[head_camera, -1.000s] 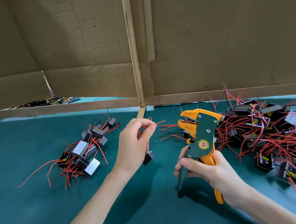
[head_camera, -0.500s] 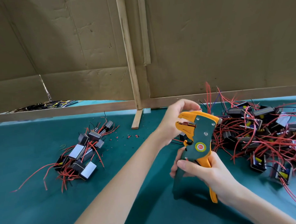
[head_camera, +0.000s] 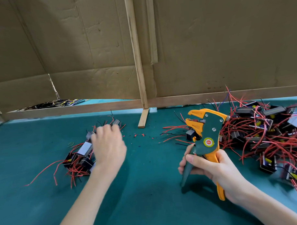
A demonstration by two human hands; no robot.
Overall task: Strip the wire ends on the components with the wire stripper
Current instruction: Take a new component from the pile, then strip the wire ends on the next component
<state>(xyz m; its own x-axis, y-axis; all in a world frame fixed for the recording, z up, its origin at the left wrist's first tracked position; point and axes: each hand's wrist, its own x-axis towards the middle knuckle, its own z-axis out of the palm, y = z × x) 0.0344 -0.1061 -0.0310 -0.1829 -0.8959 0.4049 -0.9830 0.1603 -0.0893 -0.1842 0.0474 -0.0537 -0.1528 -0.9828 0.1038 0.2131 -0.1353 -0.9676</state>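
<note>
The wire stripper (head_camera: 207, 127) bears a round yellow-and-red sticker (head_camera: 208, 142), its lettering too small to read. The right hand (head_camera: 218, 170) grips the handles and holds it upright. Left of the stripper, the blurred left hand (head_camera: 108, 145) hangs palm-down over a small pile of components (head_camera: 80, 156); its grasp cannot be told. A larger heap (head_camera: 263, 135) lies to the stripper's right.

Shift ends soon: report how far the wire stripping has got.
Done, apparently: the small pile on the left, with red insulation scraps nearby. In hand: the right hand grips the wire stripper; the left hand, blurred, hovers over the small pile. Left: the much larger pile on the right.
</note>
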